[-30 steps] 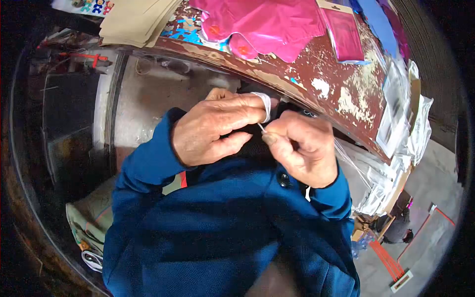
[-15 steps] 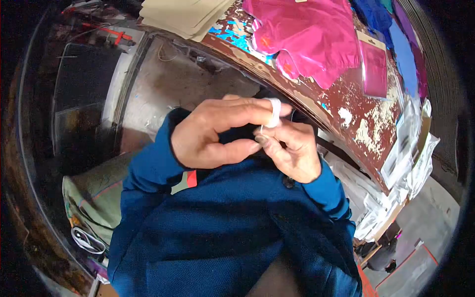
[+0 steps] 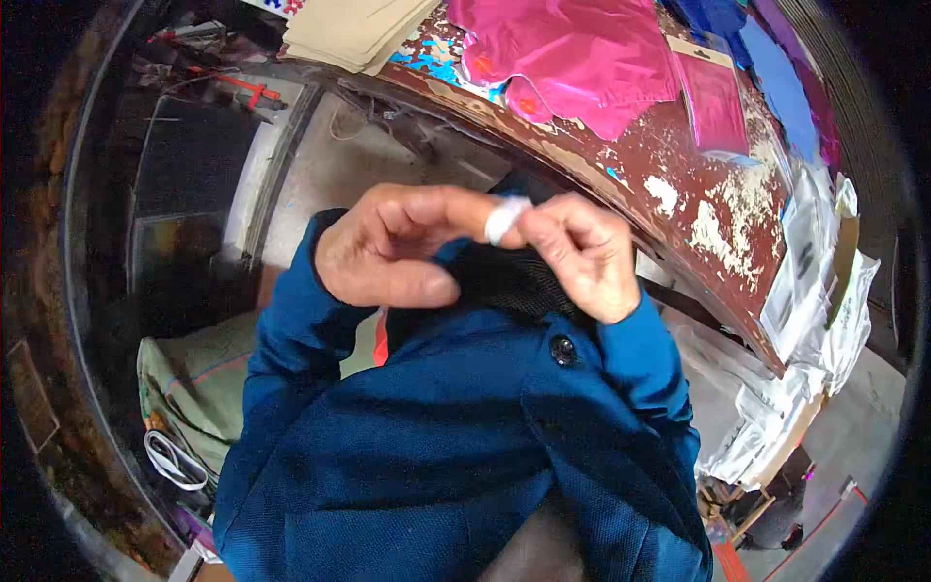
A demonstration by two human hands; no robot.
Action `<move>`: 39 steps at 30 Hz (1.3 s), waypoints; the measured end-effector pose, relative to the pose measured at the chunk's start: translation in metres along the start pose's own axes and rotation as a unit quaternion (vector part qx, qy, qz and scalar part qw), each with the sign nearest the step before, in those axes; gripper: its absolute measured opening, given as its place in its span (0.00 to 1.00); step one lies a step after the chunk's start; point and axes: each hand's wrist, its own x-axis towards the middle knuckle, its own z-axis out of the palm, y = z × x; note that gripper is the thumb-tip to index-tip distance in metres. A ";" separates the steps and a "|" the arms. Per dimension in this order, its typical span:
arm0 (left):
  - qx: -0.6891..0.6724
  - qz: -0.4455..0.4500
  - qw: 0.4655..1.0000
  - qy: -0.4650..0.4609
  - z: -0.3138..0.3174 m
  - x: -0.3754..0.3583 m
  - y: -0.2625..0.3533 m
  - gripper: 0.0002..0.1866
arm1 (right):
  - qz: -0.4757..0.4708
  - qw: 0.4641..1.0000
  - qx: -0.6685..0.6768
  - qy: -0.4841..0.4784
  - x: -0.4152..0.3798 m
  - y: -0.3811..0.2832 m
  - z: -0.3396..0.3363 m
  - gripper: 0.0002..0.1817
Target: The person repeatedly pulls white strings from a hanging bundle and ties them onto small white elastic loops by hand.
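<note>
My left hand is held out in front of the jacket, thumb and index finger apart. A white wrapping, like a strip of tape or cloth, goes round that index finger near its tip. My right hand has its thumb and forefinger pinched together at the edge of the wrapping, touching it. The band is slightly blurred, so its loose end does not show clearly. Neither hand touches the table.
A worn red-brown table slants across the upper right, carrying pink fabric, a pink packet and beige sheets. Crumpled clear plastic hangs at its right corner. Green cloth lies at lower left.
My right hand has turned and moved slightly away from the left thumb, which it was near before. The left fingers have shifted a little left, and the view has moved slightly.
</note>
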 end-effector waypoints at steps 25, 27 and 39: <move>0.166 0.043 0.973 0.152 0.007 -0.025 -0.013 0.14 | -0.043 0.999 0.008 -0.016 -0.001 -0.003 0.037 0.03; 0.342 0.082 0.926 0.137 0.004 -0.025 -0.020 0.13 | -0.036 0.999 -0.017 -0.029 0.002 -0.017 0.036 0.03; 0.100 -0.048 0.993 0.031 -0.013 -0.047 -0.020 0.09 | -0.040 0.995 -0.079 -0.051 0.016 -0.012 0.028 0.03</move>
